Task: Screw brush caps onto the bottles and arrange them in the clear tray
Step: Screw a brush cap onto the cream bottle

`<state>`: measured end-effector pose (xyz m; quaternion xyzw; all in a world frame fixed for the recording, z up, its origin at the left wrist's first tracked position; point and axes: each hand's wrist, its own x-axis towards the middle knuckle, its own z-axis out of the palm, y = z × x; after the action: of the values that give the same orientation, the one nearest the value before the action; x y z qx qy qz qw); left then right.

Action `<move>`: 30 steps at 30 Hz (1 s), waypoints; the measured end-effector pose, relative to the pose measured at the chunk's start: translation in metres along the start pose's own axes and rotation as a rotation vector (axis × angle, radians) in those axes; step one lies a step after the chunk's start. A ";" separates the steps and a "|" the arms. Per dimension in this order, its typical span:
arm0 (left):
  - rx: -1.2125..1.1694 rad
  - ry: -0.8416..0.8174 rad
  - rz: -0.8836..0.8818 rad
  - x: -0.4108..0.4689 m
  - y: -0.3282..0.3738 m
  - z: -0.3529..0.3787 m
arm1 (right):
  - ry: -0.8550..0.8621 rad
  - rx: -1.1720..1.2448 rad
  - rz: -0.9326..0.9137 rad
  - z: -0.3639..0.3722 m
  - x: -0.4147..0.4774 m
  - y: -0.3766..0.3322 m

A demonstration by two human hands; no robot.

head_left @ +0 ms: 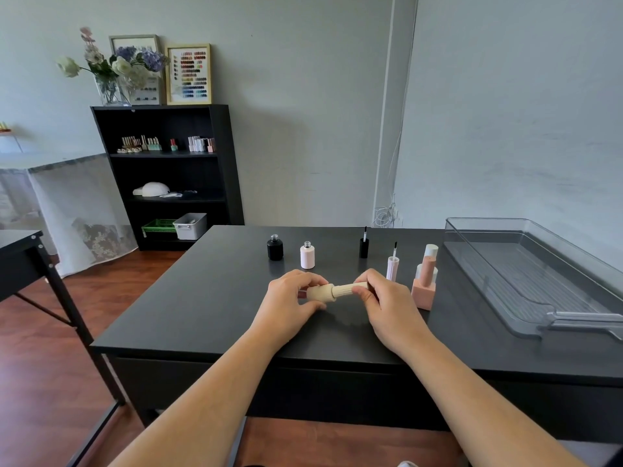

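Observation:
A cream bottle [319, 292] lies sideways between my hands, just above the black table [209, 298]. My left hand [292, 299] grips its body, and my right hand [381, 298] pinches the ribbed cream cap [344, 289] joined to its neck. Behind them stand an open black bottle [275, 248] and an open pale pink bottle [307, 256]. A black brush cap [363, 246] and a pale pink brush cap [392, 266] stand brush-up. A capped peach bottle [424, 286] and a white-capped bottle [430, 256] stand to the right. The clear tray [499, 264] lies at the far right with nothing in it.
A black bookshelf [168, 170] with small bottles, a grey bin and a green basket stands against the back wall on the left. Another dark table [20, 261] is at the left edge. Wooden floor shows below.

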<state>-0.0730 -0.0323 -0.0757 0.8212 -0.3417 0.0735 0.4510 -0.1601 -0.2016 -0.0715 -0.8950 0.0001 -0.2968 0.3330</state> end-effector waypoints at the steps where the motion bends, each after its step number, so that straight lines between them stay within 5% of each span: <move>1: -0.006 0.002 -0.003 0.000 0.000 0.000 | 0.012 -0.010 -0.012 0.000 0.000 -0.001; 11: -0.130 0.093 -0.007 0.007 0.014 -0.004 | 0.049 -0.146 0.011 -0.024 0.016 -0.017; 18: -0.106 0.195 -0.102 0.040 0.015 -0.012 | 0.178 -0.004 -0.015 -0.081 0.072 -0.014; 30: -0.019 0.108 -0.376 0.079 -0.017 0.013 | 0.161 -0.164 0.153 -0.115 0.130 0.068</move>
<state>-0.0053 -0.0756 -0.0618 0.8612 -0.1583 0.0288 0.4821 -0.1008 -0.3491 0.0261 -0.8898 0.1194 -0.3405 0.2793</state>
